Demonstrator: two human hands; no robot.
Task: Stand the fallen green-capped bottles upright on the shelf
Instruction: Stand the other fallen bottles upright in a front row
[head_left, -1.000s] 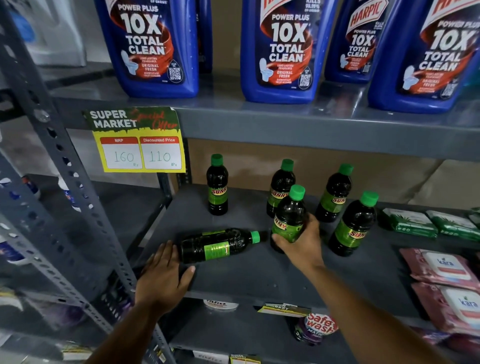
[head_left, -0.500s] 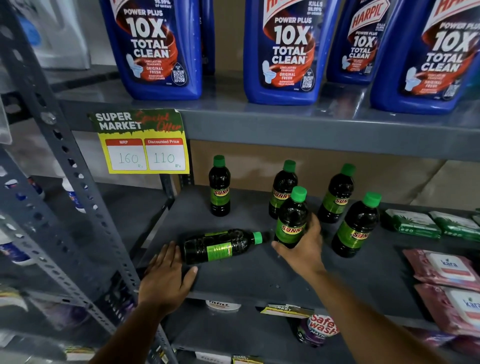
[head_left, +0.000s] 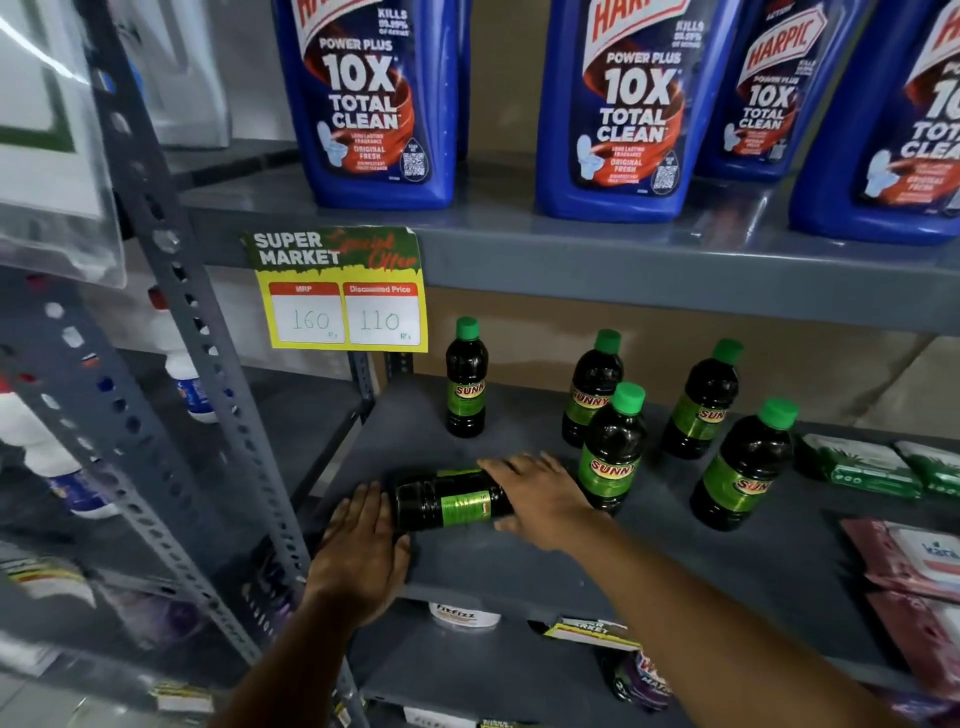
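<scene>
One dark bottle with a green label (head_left: 447, 501) lies on its side near the front left of the grey shelf (head_left: 519, 566), base pointing left. My right hand (head_left: 540, 499) covers its neck end, fingers over the top and thumb on the near side, so the cap is hidden. My left hand (head_left: 363, 551) lies flat on the shelf's front edge, fingertips next to the bottle's base. Several green-capped bottles stand upright behind and to the right, the nearest (head_left: 613, 457) just beside my right hand, another (head_left: 466, 387) at the back left.
Big blue Harpic bottles (head_left: 374, 104) fill the shelf above, whose edge carries a yellow price tag (head_left: 343, 296). Green packs (head_left: 867, 467) and pink wipe packs (head_left: 914, 561) lie at the right. A perforated grey upright (head_left: 208, 364) stands at the left.
My right hand let go of the upright bottle it had just stood up and moved left onto the fallen bottle's neck. My left hand stayed on the shelf edge.
</scene>
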